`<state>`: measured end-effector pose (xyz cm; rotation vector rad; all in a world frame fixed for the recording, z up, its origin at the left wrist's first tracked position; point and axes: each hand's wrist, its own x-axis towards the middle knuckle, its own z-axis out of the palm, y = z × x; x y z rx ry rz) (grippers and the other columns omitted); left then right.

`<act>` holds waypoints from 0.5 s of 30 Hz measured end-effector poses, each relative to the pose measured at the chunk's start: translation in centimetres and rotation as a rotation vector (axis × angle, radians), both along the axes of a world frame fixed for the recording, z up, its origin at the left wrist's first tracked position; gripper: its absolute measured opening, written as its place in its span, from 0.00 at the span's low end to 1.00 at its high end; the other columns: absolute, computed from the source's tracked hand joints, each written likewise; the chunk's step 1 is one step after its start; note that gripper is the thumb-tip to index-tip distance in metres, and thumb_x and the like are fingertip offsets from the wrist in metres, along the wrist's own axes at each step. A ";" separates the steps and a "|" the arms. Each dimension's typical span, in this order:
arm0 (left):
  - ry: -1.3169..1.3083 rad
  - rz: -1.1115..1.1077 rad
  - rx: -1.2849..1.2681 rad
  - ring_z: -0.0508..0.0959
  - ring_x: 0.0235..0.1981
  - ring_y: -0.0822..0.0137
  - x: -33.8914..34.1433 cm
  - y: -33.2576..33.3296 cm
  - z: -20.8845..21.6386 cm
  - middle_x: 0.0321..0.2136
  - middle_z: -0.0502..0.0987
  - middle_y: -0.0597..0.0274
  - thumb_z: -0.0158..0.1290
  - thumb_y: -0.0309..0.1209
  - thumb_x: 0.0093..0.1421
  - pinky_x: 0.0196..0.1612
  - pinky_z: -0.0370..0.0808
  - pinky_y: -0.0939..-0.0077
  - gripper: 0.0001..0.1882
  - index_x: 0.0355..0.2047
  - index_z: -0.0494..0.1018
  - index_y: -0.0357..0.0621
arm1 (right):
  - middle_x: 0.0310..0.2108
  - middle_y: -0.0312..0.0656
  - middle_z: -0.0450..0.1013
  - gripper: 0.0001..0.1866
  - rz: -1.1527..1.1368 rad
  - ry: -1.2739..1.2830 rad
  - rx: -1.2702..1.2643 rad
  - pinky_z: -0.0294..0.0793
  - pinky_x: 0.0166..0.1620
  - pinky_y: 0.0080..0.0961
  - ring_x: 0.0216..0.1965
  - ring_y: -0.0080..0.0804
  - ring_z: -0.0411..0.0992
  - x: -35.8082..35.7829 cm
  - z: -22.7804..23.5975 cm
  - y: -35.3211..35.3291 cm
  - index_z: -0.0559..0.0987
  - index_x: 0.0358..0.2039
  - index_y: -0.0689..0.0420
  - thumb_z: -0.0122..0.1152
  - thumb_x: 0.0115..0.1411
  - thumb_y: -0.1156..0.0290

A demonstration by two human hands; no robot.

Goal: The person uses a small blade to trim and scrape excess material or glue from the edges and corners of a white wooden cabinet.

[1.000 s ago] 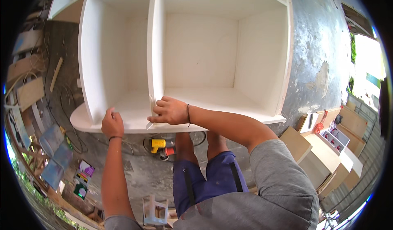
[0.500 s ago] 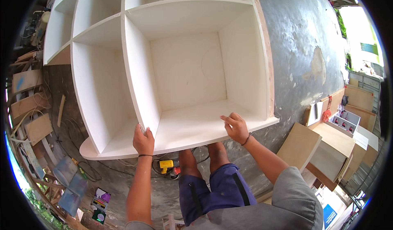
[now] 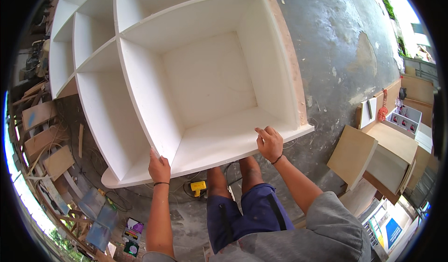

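A white shelf unit [image 3: 179, 145] with several open compartments lies before me on the floor. My left hand [image 3: 159, 168] is at the near end of an upright divider [image 3: 140, 103], its index finger raised along the edge and the other fingers curled. My right hand [image 3: 269, 144] hovers over the near board [image 3: 219, 145], close to its right end. Its fingers are bent inward, with the index finger and thumb toward the left. Anything small between the fingers of either hand is too hard to make out.
A yellow power tool [image 3: 198, 187] lies on the grey floor by my legs, under the near board. Wooden boxes and panels [image 3: 352, 157] stand at the right. Board offcuts [image 3: 58, 161] and cables [image 3: 116, 201] lie at the left, with small boxes [image 3: 133, 229] nearer me.
The whole view has turned a little, so the shelf unit appears more tilted. My left index finger now points up along the divider. My right hand stays over the near board.
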<state>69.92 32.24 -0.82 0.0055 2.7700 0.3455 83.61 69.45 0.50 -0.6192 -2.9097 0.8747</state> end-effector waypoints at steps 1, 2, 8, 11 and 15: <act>-0.035 0.037 -0.026 0.77 0.37 0.43 0.4 -0.3 0.9 0.38 0.77 0.39 0.50 0.30 0.55 0.40 0.74 0.55 0.27 0.55 0.63 0.32 | 0.23 0.40 0.67 0.13 -0.006 -0.006 -0.001 0.70 0.31 0.34 0.26 0.39 0.69 0.0 -0.2 -0.2 0.81 0.36 0.54 0.57 0.49 0.79; -0.059 0.053 -0.112 0.78 0.34 0.45 0.6 -0.1 1.1 0.34 0.78 0.42 0.51 0.31 0.53 0.38 0.75 0.54 0.27 0.54 0.65 0.36 | 0.23 0.41 0.67 0.13 -0.005 -0.013 -0.005 0.70 0.31 0.34 0.26 0.40 0.69 0.0 -0.4 -0.1 0.81 0.36 0.54 0.57 0.49 0.79; -0.069 0.024 -0.245 0.79 0.29 0.46 1.0 2.2 2.6 0.25 0.78 0.49 0.53 0.41 0.56 0.32 0.75 0.52 0.15 0.38 0.70 0.45 | 0.25 0.41 0.68 0.14 -0.011 -0.038 0.000 0.69 0.32 0.36 0.28 0.41 0.70 0.9 -0.4 0.2 0.81 0.38 0.54 0.56 0.49 0.78; -0.042 0.094 -0.211 0.78 0.30 0.46 2.4 -0.6 1.1 0.26 0.79 0.49 0.53 0.43 0.56 0.33 0.74 0.53 0.20 0.43 0.71 0.44 | 0.26 0.42 0.68 0.13 0.017 -0.070 -0.001 0.70 0.32 0.36 0.29 0.42 0.70 0.5 -0.4 -0.6 0.81 0.38 0.55 0.56 0.51 0.77; 0.001 0.144 -0.125 0.78 0.30 0.46 2.0 0.3 1.0 0.27 0.78 0.49 0.53 0.42 0.56 0.33 0.74 0.53 0.18 0.41 0.71 0.44 | 0.28 0.44 0.70 0.13 -0.036 -0.124 -0.170 0.71 0.33 0.33 0.30 0.40 0.71 -0.1 -0.7 -0.5 0.79 0.40 0.60 0.57 0.52 0.78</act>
